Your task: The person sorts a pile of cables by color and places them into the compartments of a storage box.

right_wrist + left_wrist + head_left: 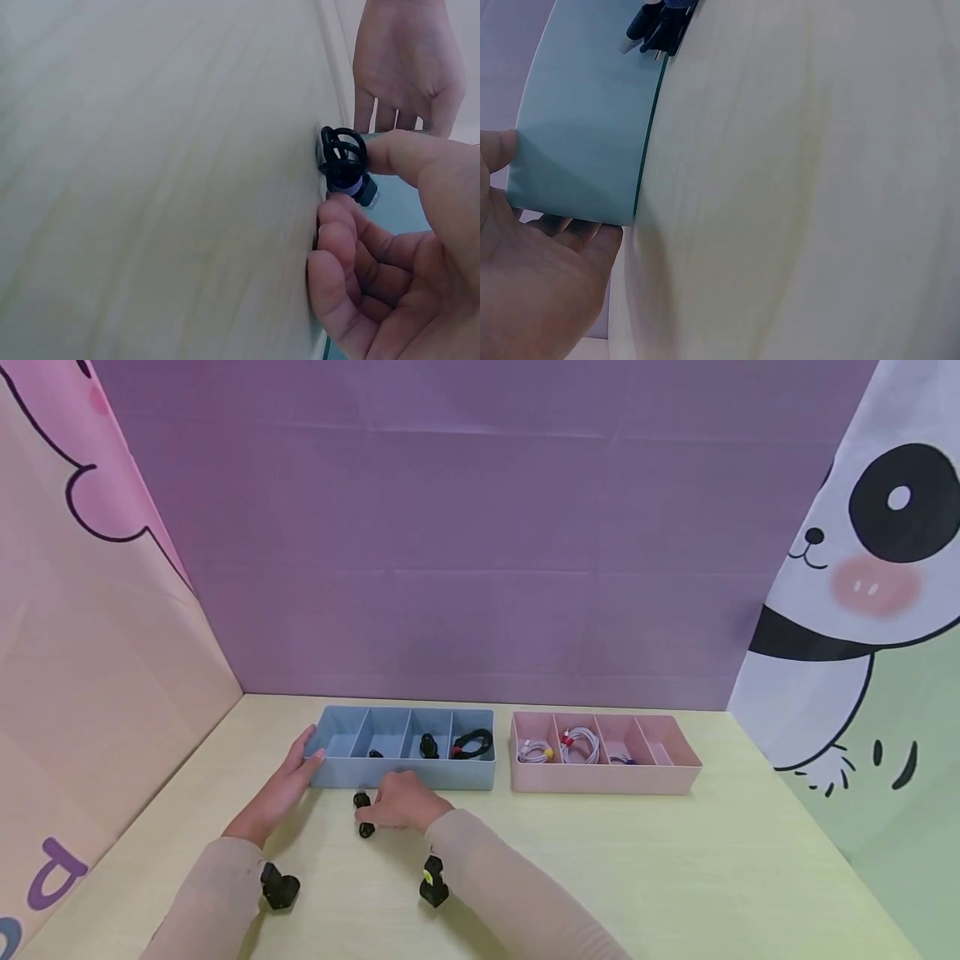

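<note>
A blue four-compartment tray (pixel 405 774) stands on the pale yellow table (pixel 637 868). My left hand (pixel 288 779) rests with straight fingers against the tray's left end; the left wrist view shows the palm (pixel 532 285) at the corner of the blue tray wall (pixel 585 127). Just in front of the tray, my right hand (pixel 401 802) pinches a small coiled black cable (pixel 363 814) on the table. In the right wrist view the thumb and fingers (pixel 390 255) hold that black cable (pixel 343 156), with the left hand (pixel 405 60) beyond it.
Black coiled cables (pixel 472 743) lie in the blue tray's right compartments. A pink divided tray (pixel 603 779) to its right holds white cables (pixel 579 745). Printed fabric walls enclose the table on the left, back and right. Black wrist cameras (pixel 279 887) sit on both forearms.
</note>
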Action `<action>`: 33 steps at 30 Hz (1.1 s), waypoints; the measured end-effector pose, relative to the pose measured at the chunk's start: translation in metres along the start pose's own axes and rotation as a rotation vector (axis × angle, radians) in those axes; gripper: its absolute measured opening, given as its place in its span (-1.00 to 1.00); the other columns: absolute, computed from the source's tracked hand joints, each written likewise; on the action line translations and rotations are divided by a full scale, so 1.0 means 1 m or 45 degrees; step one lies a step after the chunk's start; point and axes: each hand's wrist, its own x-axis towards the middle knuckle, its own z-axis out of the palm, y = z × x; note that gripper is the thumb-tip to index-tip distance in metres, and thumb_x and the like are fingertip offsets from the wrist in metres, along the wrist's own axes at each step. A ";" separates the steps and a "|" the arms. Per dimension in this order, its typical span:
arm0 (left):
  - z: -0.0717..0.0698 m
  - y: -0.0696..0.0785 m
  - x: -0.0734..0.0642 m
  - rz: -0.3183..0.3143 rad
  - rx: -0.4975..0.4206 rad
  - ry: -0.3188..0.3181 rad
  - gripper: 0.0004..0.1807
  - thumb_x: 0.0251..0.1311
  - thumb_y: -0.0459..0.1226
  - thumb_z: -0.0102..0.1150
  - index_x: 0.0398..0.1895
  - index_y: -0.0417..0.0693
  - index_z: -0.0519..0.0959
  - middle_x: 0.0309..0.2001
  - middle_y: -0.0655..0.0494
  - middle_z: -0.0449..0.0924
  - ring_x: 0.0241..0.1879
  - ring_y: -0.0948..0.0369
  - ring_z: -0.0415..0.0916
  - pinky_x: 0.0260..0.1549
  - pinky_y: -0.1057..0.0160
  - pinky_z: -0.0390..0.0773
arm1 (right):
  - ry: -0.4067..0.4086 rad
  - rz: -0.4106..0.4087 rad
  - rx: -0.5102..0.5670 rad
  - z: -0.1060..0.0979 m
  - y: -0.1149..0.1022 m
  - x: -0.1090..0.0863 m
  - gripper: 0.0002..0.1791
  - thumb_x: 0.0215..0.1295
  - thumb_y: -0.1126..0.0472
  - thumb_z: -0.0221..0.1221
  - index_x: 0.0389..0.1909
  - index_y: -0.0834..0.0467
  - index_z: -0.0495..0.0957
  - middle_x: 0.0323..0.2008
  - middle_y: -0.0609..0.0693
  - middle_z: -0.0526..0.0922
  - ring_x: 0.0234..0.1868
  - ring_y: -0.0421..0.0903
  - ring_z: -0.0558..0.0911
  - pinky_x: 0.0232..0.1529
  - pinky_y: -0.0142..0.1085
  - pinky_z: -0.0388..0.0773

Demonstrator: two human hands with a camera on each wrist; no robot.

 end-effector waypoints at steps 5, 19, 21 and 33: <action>-0.001 0.001 0.000 -0.006 0.002 -0.009 -0.09 0.50 0.25 -0.37 0.59 0.10 -0.54 0.57 -0.19 -0.62 0.49 -0.28 -0.63 0.27 -0.51 -0.39 | 0.004 -0.002 -0.054 -0.002 0.001 -0.002 -0.34 0.16 -0.24 0.37 -0.86 0.06 0.30 -0.81 -0.18 0.11 -0.73 -0.22 0.17 -0.68 -0.35 0.11; -0.001 0.000 0.003 0.017 -0.010 -0.005 -0.14 0.55 0.17 -0.37 0.60 0.05 -0.52 0.57 -0.23 -0.61 0.49 -0.29 -0.63 0.29 -0.50 -0.39 | -0.040 -0.041 0.018 -0.006 0.011 0.000 -0.39 0.20 0.00 0.39 -0.92 0.06 0.33 -0.88 -0.17 0.19 -0.76 -0.22 0.30 -0.68 -0.39 0.25; -0.002 0.000 0.002 0.023 -0.013 -0.003 -0.15 0.57 0.14 -0.36 0.60 0.04 -0.52 0.57 -0.23 -0.61 0.49 -0.29 -0.62 0.29 -0.49 -0.39 | -0.028 -0.058 0.022 -0.007 0.012 0.001 -0.39 0.20 -0.01 0.40 -0.92 0.06 0.34 -0.88 -0.18 0.17 -0.76 -0.23 0.26 -0.68 -0.40 0.21; 0.000 0.001 0.001 0.010 -0.003 0.006 -0.14 0.55 0.17 -0.37 0.60 0.06 -0.52 0.58 -0.20 -0.59 0.50 -0.28 -0.60 0.29 -0.49 -0.39 | 0.025 -0.175 0.022 -0.019 0.012 0.000 -0.59 0.26 -0.04 0.38 -0.72 0.08 0.68 -0.80 -0.21 0.29 -0.67 -0.27 0.28 -0.63 -0.41 0.18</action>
